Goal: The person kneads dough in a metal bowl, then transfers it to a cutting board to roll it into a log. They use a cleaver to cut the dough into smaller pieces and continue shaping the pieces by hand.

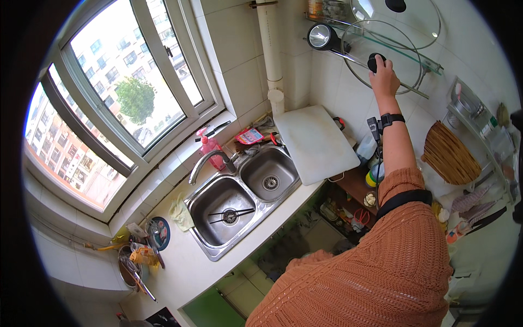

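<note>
My right hand (384, 79) is raised at the wall, its fingers closed round the black knob (375, 64) of a glass pot lid (354, 65) with a steel rim on the wall rack (422, 94). A second glass lid (422, 22) is above it, and a black flashlight (320, 36) lies just left of it. A black watch (392, 119) is on my right wrist. My left hand is not visible; only part of an orange sleeve shows low in the middle.
A white cutting board (316, 144) leans over the counter's right end beside a double sink (218, 242) with black sticks in one basin. A pink spray bottle (212, 152), a cloth (180, 212) and kitchen items (144, 256) line the counter. A wooden-slat object (449, 152) stands right.
</note>
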Action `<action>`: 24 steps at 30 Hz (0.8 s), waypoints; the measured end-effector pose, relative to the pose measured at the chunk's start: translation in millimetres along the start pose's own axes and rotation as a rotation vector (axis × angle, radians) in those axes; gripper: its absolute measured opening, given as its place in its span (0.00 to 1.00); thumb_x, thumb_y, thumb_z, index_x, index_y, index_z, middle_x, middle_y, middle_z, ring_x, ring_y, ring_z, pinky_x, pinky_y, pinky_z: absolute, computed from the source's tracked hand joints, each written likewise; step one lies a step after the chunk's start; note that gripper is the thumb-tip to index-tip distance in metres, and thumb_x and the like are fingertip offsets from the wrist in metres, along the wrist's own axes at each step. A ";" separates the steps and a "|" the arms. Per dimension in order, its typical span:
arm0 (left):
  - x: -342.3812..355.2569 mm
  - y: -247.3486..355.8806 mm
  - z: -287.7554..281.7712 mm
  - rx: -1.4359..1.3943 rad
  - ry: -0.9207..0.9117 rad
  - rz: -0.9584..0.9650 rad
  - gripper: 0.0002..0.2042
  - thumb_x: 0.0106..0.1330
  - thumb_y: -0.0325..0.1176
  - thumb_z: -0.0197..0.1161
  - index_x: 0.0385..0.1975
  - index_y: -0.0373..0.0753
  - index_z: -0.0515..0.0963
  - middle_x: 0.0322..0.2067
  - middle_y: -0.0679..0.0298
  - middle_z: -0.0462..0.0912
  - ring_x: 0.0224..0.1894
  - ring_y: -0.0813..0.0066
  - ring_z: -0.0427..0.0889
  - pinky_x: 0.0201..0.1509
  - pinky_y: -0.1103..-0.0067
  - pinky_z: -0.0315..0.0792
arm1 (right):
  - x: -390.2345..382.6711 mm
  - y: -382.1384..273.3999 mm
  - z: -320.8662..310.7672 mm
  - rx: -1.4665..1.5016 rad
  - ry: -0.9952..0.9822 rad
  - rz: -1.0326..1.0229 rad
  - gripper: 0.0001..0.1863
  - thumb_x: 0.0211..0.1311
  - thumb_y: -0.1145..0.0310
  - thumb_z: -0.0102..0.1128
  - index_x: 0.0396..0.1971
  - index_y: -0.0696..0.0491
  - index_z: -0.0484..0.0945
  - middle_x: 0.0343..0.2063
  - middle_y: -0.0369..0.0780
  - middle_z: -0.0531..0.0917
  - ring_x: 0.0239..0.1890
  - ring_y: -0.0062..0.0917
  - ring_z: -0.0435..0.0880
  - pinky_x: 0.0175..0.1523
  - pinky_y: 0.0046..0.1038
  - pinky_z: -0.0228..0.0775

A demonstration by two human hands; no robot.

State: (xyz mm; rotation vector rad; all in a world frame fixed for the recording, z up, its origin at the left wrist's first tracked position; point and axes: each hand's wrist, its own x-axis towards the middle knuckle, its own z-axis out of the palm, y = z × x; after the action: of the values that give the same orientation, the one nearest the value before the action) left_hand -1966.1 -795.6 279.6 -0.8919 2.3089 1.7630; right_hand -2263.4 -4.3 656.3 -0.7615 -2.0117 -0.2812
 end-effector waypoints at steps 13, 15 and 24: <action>-327.8 -290.9 -45.4 -0.773 0.558 -0.775 0.14 0.79 0.46 0.57 0.36 0.43 0.79 0.30 0.68 0.81 0.25 0.76 0.76 0.26 0.77 0.68 | -271.6 -191.9 -0.7 1.358 -0.407 -0.111 0.28 0.73 0.66 0.72 0.64 0.62 0.70 0.54 0.47 0.79 0.60 0.32 0.80 0.69 0.34 0.74; -395.7 -314.5 -21.4 -0.802 0.623 -0.789 0.14 0.79 0.46 0.57 0.36 0.44 0.79 0.30 0.68 0.80 0.25 0.76 0.76 0.26 0.77 0.68 | -409.0 -250.4 -44.9 1.272 -0.901 -0.352 0.22 0.71 0.69 0.71 0.59 0.57 0.74 0.40 0.40 0.82 0.39 0.27 0.83 0.49 0.34 0.79; -629.0 -402.9 111.1 -1.160 1.131 -0.946 0.22 0.80 0.47 0.63 0.65 0.42 0.77 0.53 0.58 0.85 0.53 0.65 0.84 0.55 0.65 0.79 | -698.0 -297.8 -458.6 1.316 -1.289 -2.408 0.19 0.69 0.59 0.68 0.53 0.55 0.82 0.39 0.49 0.90 0.45 0.51 0.87 0.52 0.47 0.80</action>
State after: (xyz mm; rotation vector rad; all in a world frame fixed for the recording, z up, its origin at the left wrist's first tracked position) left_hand -1274.4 -515.4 164.2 -2.9701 0.2468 2.0990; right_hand -1869.3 -736.5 348.6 -2.1115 1.4470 -0.2957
